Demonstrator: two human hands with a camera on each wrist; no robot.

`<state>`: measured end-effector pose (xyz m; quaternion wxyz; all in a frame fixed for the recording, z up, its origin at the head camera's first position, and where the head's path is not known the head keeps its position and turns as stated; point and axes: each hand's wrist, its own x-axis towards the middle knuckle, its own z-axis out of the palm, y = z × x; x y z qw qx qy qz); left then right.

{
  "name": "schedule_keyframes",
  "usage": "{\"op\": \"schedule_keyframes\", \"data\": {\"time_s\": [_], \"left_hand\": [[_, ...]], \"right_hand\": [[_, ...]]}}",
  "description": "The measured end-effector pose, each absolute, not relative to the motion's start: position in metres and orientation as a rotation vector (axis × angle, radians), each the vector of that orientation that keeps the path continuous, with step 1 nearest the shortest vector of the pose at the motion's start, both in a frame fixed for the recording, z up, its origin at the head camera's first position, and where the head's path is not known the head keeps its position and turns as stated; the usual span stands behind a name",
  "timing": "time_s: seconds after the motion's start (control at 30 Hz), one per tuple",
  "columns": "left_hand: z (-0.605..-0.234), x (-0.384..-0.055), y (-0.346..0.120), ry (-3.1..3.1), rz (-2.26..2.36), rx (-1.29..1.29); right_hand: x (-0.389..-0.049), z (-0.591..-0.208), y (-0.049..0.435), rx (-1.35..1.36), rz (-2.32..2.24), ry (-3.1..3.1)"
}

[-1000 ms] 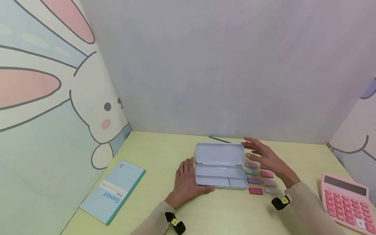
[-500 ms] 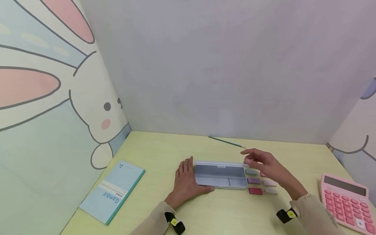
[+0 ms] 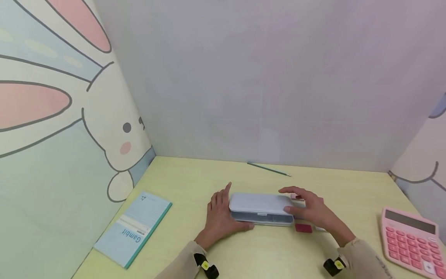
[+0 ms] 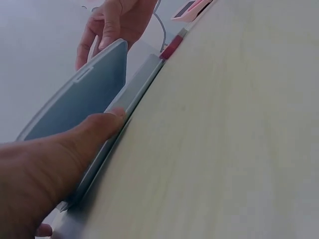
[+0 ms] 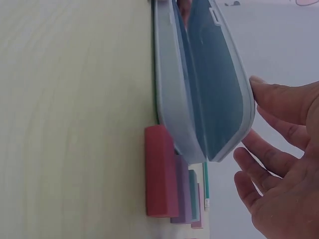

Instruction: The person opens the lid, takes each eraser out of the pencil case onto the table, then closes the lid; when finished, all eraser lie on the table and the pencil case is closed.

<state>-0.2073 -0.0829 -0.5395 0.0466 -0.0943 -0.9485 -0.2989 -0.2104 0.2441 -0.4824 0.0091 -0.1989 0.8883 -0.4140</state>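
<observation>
A pale blue-grey pencil case [image 3: 259, 203] lies on the table with its lid partly lowered over the tray, a gap showing along the front. My left hand [image 3: 221, 221] braces the case's left end, fingers straight along the side and thumb [image 4: 104, 124] against the front edge. On the lid's right end, my right hand [image 3: 311, 209] rests its thumb; its other fingers are loosely bent behind. In the right wrist view that thumb [image 5: 279, 99] touches the outside of the lid [image 5: 219, 74]. A red eraser-like block [image 3: 304, 228] lies just right of the case.
Several more coloured blocks, among them a purple one [image 5: 183, 189], line up beside the red one, partly hidden under my right hand. A green pencil [image 3: 268, 169] lies behind the case. A light blue notebook [image 3: 134, 228] is at left, a pink calculator [image 3: 411, 240] at right.
The lid has swung from fully back, through upright, to tilted forward over the tray. My right hand has come forward and down with it, uncovering the pencil. The left hand has barely moved.
</observation>
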Motion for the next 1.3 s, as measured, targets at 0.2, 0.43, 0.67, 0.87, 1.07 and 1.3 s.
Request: {"op": "schedule_keyframes", "data": {"time_s": [0.2,0.43,0.67,0.87,1.07,1.3], "left_hand": [[-0.538,-0.207,-0.087,-2.822,-0.979,-0.296],[-0.536,-0.208,-0.087,-2.792,-1.062,-0.271],[-0.540,-0.209,-0.085,-2.803,-1.029,-0.295],[-0.539,-0.208,-0.085,-2.822,-1.019,-0.285],[-0.538,-0.210,-0.085,-2.831,-0.968,-0.324],[-0.538,-0.212,-0.086,-2.868,-0.818,-0.428]], "right_hand": [[-0.207,-0.491,0.239,-0.625,-1.228,2.796],[-0.205,-0.496,0.238,-0.654,-1.168,2.867],[-0.203,-0.501,0.240,-0.627,-1.157,2.857],[-0.203,-0.502,0.241,-0.618,-1.159,2.829],[-0.203,-0.504,0.244,-0.653,-1.148,2.827],[-0.199,-0.509,0.244,-0.830,-1.108,2.886]]}}
